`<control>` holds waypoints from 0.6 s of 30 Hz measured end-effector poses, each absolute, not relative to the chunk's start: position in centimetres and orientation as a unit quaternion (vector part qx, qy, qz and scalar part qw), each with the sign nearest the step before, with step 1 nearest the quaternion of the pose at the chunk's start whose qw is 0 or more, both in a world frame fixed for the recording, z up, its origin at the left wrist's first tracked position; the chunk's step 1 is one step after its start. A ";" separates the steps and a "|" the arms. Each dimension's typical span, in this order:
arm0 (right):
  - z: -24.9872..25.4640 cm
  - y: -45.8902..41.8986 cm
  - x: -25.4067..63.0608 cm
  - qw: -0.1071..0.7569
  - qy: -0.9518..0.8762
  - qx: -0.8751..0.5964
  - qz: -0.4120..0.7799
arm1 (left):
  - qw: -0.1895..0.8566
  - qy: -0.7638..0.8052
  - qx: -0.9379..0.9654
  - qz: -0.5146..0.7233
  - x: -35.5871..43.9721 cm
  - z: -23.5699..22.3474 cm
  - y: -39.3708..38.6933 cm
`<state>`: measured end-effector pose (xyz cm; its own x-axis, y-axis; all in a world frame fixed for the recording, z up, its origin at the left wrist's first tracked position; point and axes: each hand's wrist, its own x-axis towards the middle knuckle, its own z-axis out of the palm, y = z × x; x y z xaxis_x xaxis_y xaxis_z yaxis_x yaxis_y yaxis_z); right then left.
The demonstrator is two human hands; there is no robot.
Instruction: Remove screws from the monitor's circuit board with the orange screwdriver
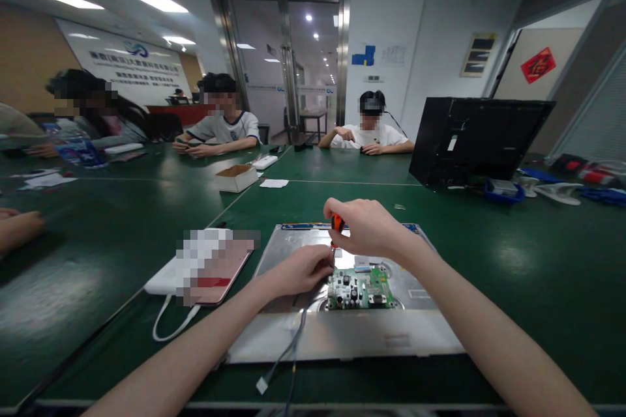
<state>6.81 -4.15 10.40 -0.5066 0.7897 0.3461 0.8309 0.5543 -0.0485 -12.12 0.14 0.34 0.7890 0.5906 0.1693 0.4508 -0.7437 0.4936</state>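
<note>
A grey metal monitor back panel [342,332] lies flat on the green table in front of me, with a small green circuit board [360,288] screwed near its middle. My right hand [364,228] is closed around an orange-handled screwdriver [337,224] held upright over the board's left edge. My left hand [304,269] rests on the panel just left of the board, fingers pinched around the screwdriver's lower shaft. A thin cable [288,355] with a white plug trails off the panel's front edge.
A white power bank and a pink phone [215,273] lie left of the panel. A black monitor housing [476,140] stands at the right, with tools beyond. A small cardboard box [237,177] sits mid-table. Several people sit along the far and left sides.
</note>
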 end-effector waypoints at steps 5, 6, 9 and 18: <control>10.4 -4.0 6.8 0.160 -0.862 -0.477 -0.058 | 0.222 0.281 0.920 0.161 -12.1 0.3 0.3; 10.4 -4.0 6.8 0.158 -0.862 -0.478 -0.058 | 0.221 0.281 0.920 0.160 -12.1 0.3 0.3; 10.4 -4.0 6.9 0.155 -0.863 -0.477 -0.060 | 0.216 0.286 0.920 0.157 -12.1 0.4 0.2; 10.3 -3.9 6.7 0.144 -0.859 -0.487 -0.075 | 0.225 0.288 0.918 0.153 -12.1 0.4 0.2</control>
<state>6.69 -3.91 10.35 -0.4853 0.8137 0.3198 0.8569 0.5153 -0.0107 -12.13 0.21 0.45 0.7876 0.5972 0.1519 0.4590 -0.7330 0.5021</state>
